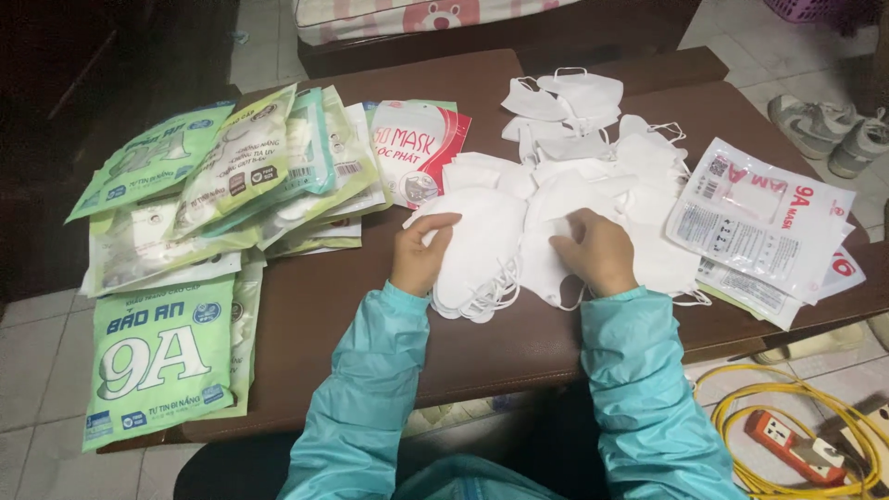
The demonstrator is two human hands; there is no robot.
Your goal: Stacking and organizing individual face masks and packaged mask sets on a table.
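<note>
My left hand rests on a stack of folded white face masks in the middle of the brown table, fingers curled over the stack's left edge. My right hand pinches the top of another white mask just to the right of that stack. More loose white masks lie spread behind both hands. Both arms wear teal sleeves.
Green mask packets are piled on the table's left side, with a red and white packet behind the hands and flat red and white packets at right. On the floor at right lie a yellow cable with an orange power strip and grey shoes.
</note>
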